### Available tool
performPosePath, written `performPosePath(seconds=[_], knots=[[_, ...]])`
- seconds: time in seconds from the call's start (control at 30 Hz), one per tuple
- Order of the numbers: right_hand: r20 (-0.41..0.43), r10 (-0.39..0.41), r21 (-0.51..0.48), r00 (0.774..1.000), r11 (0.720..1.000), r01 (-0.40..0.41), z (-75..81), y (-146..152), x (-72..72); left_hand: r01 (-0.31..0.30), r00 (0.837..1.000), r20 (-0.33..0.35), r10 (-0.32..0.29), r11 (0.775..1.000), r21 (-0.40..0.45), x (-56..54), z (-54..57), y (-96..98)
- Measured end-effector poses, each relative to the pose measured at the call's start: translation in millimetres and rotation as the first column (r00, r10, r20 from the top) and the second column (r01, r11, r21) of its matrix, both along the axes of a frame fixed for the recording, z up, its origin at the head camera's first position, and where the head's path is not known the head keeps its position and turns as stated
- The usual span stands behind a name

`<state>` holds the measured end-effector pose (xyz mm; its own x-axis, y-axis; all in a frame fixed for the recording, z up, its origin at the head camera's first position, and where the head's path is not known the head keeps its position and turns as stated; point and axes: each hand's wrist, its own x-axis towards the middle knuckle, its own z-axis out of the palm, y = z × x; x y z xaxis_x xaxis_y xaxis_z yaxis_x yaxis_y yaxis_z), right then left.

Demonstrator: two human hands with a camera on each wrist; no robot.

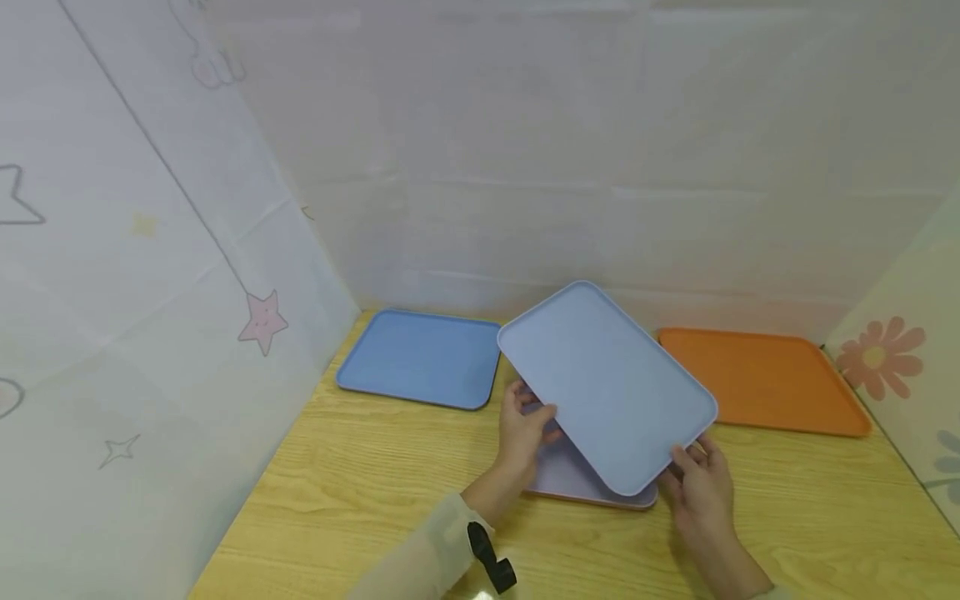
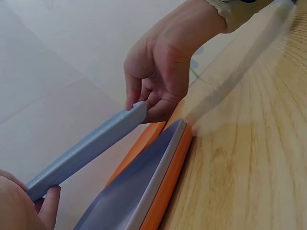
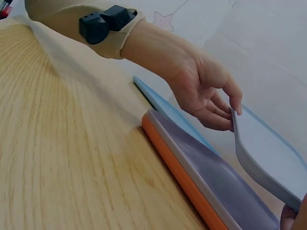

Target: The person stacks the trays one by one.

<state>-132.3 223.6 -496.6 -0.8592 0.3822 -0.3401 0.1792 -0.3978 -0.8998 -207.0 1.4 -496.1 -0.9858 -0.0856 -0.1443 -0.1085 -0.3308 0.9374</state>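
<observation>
Both hands hold a pale blue tray (image 1: 607,387), raised off the table and tilted, its corners turned askew. My left hand (image 1: 525,429) pinches its left edge between thumb and fingers. At the near right corner my right hand (image 1: 701,487) grips the rim, thumb on top. Below it lies a lavender tray (image 1: 566,471), largely covered in the head view. The right wrist view shows this lavender tray stacked on an orange tray (image 3: 175,170), with the pale blue one apart from the stack.
A blue tray (image 1: 423,358) lies at the back left of the wooden table (image 1: 360,483). Another orange tray (image 1: 765,379) lies at the back right. White sheets (image 1: 487,150) with printed stars and flowers enclose the back and sides.
</observation>
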Motion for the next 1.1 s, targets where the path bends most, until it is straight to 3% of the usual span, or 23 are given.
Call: performPosePath(seconds=[0.27,0.4,0.47,0.57,0.67,0.73,0.83,0.93,1.1], knots=[[0.011,0.160,-0.091,0.987,0.983,-0.158,-1.0,18.9,8.7,0.064,0.998,0.015,-0.064,0.998,-0.029,-6.1,2.4,-19.4],[-0.115,0.235,-0.096,0.965,0.964,-0.247,2.5,48.6,5.3,0.123,0.992,-0.007,-0.124,0.990,-0.065,-14.4,6.3,-34.3],[-0.197,0.316,-0.051,0.928,0.942,-0.331,4.3,66.5,-0.5,0.163,0.986,-0.005,-0.164,0.983,-0.087,-18.6,8.7,-41.5],[-0.238,0.485,0.042,0.842,0.871,-0.489,10.0,91.2,-11.8,0.228,0.973,-0.004,-0.231,0.964,-0.134,-23.3,13.8,-51.7],[-0.194,0.635,0.156,0.748,0.773,-0.615,18.0,105.2,-25.5,0.286,0.957,-0.001,-0.291,0.942,-0.175,-25.7,18.6,-60.5],[-0.164,0.698,0.216,0.697,0.715,-0.665,23.2,110.1,-35.1,0.318,0.946,0.000,-0.324,0.928,-0.193,-27.2,20.1,-65.0],[-0.130,0.752,0.289,0.646,0.652,-0.701,28.8,112.9,-48.6,0.358,0.931,0.005,-0.365,0.910,-0.208,-28.2,21.4,-69.1],[-0.092,0.762,0.349,0.641,0.627,-0.696,32.4,112.4,-59.5,0.384,0.920,0.003,-0.393,0.898,-0.212,-29.2,21.4,-70.3],[0.041,0.744,0.400,0.667,0.600,-0.693,32.4,100.9,-73.4,0.414,0.907,0.013,-0.421,0.885,-0.212,-31.3,18.9,-71.7]])
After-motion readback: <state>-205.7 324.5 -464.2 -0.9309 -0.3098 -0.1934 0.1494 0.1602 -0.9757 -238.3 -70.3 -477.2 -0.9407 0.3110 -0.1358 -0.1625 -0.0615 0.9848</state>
